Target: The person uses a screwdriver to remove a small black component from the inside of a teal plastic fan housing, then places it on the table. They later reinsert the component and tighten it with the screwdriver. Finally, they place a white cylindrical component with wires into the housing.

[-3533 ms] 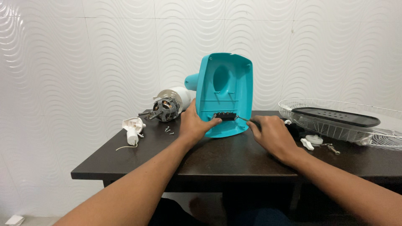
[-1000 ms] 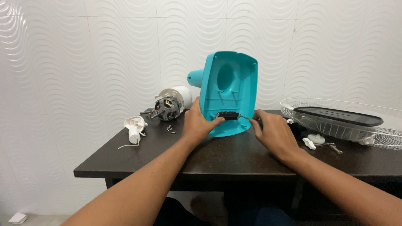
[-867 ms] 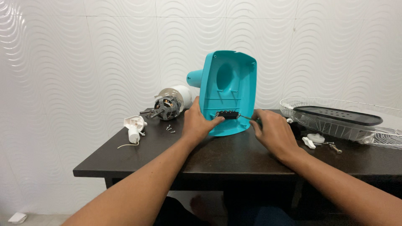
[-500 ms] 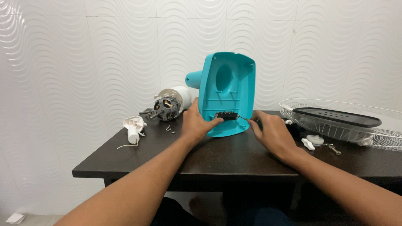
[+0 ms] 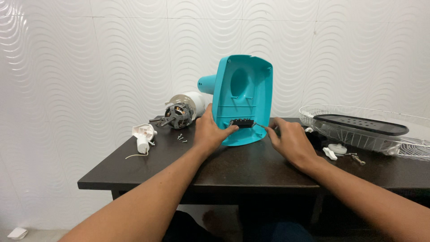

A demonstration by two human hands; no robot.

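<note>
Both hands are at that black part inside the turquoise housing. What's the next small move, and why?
Probably keep the left hand bracing the turquoise housing and work the thin tool at the right hand into the black part. The housing stands on edge on the dark table, the left thumb rests beside the part, and the tool tip meets its right end.

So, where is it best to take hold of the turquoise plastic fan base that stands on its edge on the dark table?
Grip the turquoise plastic fan base by its left side wall, coming from the left, where the left hand already steadies it. It stands nearly upright with its hollow underside facing the camera, so that long rim probably gives a firm grip. The right hand is busy at the small black part inside.
</note>
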